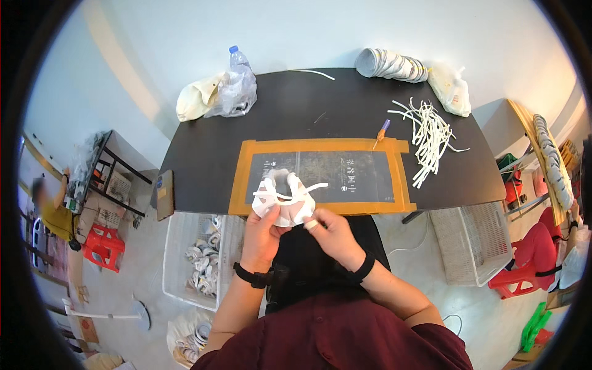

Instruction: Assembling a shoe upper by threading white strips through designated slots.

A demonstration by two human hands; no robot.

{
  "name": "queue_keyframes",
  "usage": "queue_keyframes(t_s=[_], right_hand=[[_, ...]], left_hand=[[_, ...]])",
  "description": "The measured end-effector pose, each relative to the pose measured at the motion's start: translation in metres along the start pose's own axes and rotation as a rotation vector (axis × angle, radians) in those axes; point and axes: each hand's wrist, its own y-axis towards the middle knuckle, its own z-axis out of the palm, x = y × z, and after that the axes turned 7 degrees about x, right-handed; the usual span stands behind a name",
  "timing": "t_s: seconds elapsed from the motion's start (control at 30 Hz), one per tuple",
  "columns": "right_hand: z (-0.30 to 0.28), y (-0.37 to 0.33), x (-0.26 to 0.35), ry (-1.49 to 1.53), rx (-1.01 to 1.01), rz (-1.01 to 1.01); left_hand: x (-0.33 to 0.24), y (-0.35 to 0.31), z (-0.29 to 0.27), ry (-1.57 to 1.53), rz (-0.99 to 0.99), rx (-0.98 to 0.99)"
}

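Both hands are up at the near edge of the black rectangular table [320, 117], working a small white strappy shoe upper with a pale pink lining [285, 198]. It sits at about 6 o'clock on the table, held just over the lower edge of the clear cutting mat bordered with orange tape [327, 176], likely so the mat backs the work. Left hand [264, 233] cups the piece from below, fingers curled around its underside, thumb on top, acting as the fixture. Right hand [333, 233] pinches at the piece's right edge with thumb and forefinger; the forefinger tip looks wrapped in pale tape, probably for protection. One loose white strap sticks out of the piece toward 2 o'clock. Both wrists carry black bands. Pile of loose white strips [428, 137] lies at 2 o'clock, within right-hand reach, looks like feedstock. Small tool with orange handle and blue tip [382, 131] rests at 1 o'clock just off the mat corner. Stack of white round pieces [391, 65] sits at the far edge at 1 o'clock, clear plastic bottle with blue cap [237, 80] at 11 o'clock, both parked out of the work zone. White wire basket of finished-looking white pieces [197, 259] sits on the floor at 8 o'clock, beside the left elbow for an easy drop.
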Motion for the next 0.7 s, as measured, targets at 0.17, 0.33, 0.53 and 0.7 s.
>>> queue_keyframes(t_s=[0.17,0.33,0.53,0.7], right_hand=[[-0.009,0.008,0.007,-0.103,-0.246,-0.080],[-0.015,0.018,0.019,-0.128,-0.125,-0.050],[-0.017,0.023,0.030,-0.052,-0.075,-0.128],[-0.015,0.025,0.032,-0.279,-0.050,-0.358]], left_hand=[[0.008,0.000,-0.001,-0.014,0.106,0.041],[0.007,-0.005,0.009,-0.001,0.074,0.053],[0.007,-0.007,0.012,0.030,0.051,0.086],[0.008,-0.008,0.011,0.030,0.038,0.134]])
